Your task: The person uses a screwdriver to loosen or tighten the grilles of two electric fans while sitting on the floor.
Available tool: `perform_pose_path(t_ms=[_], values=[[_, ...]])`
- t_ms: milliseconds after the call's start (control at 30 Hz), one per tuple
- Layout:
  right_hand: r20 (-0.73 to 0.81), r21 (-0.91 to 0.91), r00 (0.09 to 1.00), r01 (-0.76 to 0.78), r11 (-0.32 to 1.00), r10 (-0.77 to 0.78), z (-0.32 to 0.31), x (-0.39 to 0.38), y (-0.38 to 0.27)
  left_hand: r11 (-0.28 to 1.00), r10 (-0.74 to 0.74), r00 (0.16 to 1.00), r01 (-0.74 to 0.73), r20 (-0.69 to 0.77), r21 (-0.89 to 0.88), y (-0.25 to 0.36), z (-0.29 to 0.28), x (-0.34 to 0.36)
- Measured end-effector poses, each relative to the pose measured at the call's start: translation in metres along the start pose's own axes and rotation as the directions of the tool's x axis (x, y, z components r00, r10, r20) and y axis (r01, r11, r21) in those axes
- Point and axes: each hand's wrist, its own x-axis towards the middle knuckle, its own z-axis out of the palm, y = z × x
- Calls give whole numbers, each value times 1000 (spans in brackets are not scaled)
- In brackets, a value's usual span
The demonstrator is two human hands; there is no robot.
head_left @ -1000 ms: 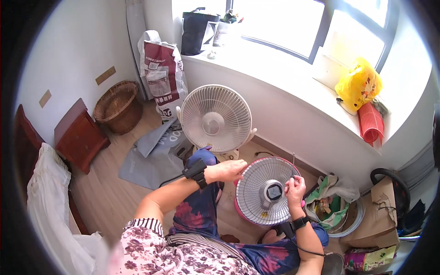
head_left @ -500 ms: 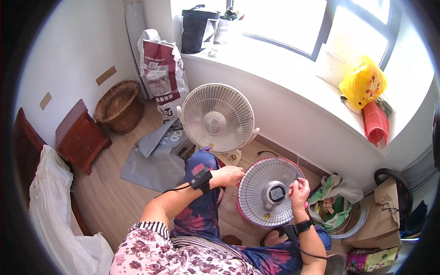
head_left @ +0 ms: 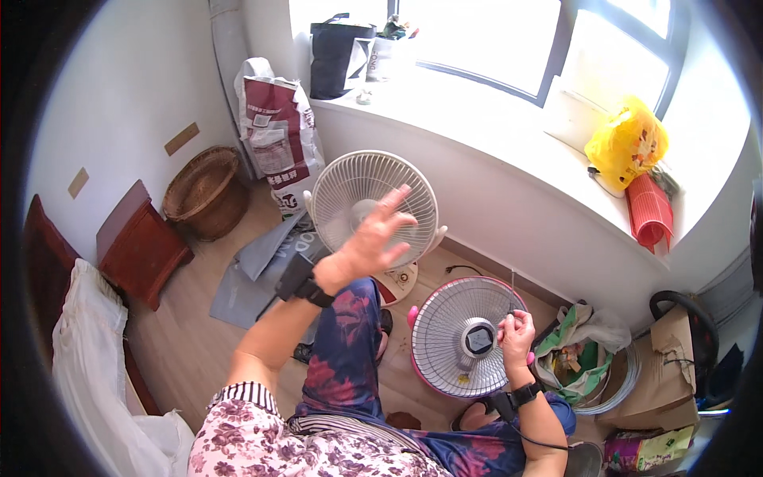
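The round silver wire-grilled heater with a pink rim (head_left: 441,342) faces upward on the floor, a dark square at its centre, a small yellow mark low on its grille. At the heater's right edge, the right hand (head_left: 517,335) pinches a thin, dark, upright rod (head_left: 513,280). Beyond its upper left, the left hand (head_left: 369,242) spreads its fingers apart before the white round-caged heater (head_left: 332,187); contact there is unclear.

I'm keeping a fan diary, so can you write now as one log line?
left grip: spread, in front of white fan | right grip: pinching thin rod, by pink fan
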Motion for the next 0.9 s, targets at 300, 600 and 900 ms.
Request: perform_pose_path(t_ms=[300,600,900], values=[[-26,13,1000,-12,1000,13,5,1,-10,920,-375,923,360,-82,-156,-52,3,-26],[17,-28,1000,-19,999,20,16,0,-6,907,-225,907,329,357,-263,-77,41,-31],[18,47,999,37,998,-38,4,3,0,912,-344,519,384,783,146,-108,100,-48]])
